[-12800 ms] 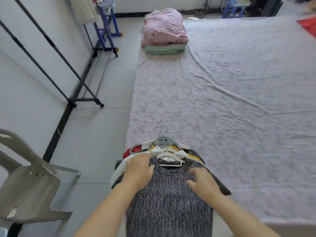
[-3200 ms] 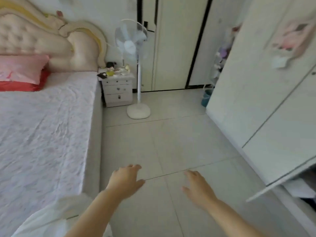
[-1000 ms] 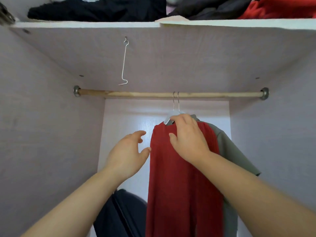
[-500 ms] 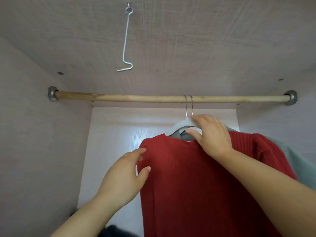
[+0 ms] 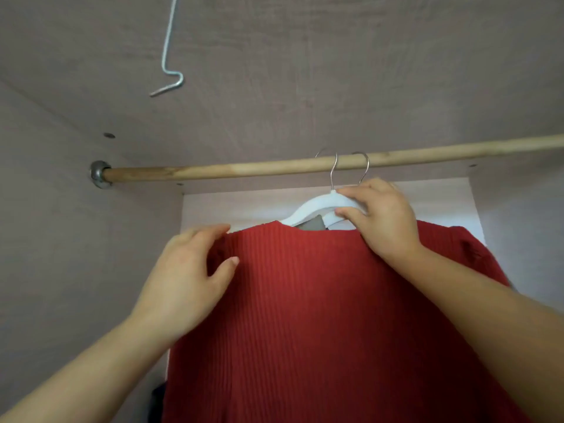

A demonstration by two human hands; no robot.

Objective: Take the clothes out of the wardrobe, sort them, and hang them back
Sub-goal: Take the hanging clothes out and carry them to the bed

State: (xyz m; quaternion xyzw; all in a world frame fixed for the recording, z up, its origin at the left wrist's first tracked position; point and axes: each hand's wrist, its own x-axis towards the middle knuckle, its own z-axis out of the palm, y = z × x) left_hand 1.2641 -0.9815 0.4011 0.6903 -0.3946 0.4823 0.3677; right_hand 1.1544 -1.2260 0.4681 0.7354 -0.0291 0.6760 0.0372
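Rail: a wooden rail (image 5: 244, 170) crosses the frame from a metal socket (image 5: 99, 174) at middle left to the right edge, rising slightly toward the right.
Hooks: two metal hanger hooks (image 5: 335, 169) sit over the rail right of centre, side by side and close together.
Hanger: a white hanger (image 5: 314, 209) hangs below the nearer hook, its shoulder sloping down to the left into the neckline.
Red sweater: the red ribbed sweater (image 5: 320, 315) fills the lower centre of the frame, hung on the white hanger, still on the rail inside the wardrobe.
Grey garment: a small patch of grey fabric (image 5: 312, 223) shows behind the neckline, under the white hanger; which hanger carries it you cannot tell.
Your right hand: your right hand (image 5: 381, 218) sits right of centre, just under the rail, fingers and thumb pinched on the top of the white hanger where the hook meets it.
Your left hand: your left hand (image 5: 189, 279) lies at centre left on the sweater's left shoulder, fingers spread, thumb apart from them and resting on the knit; it grips nothing that you can see.
Wire hook: a bent wire hook (image 5: 169, 56) hangs from the wardrobe ceiling at upper left, bare.
Wardrobe panels: grey-brown wood-grain panels (image 5: 335, 71) form the ceiling and left wall; the back panel (image 5: 244, 206) below the rail is paler.
Lower left corner: a dark shape (image 5: 157, 401) shows beside the sweater's hem, too little of it visible to identify.
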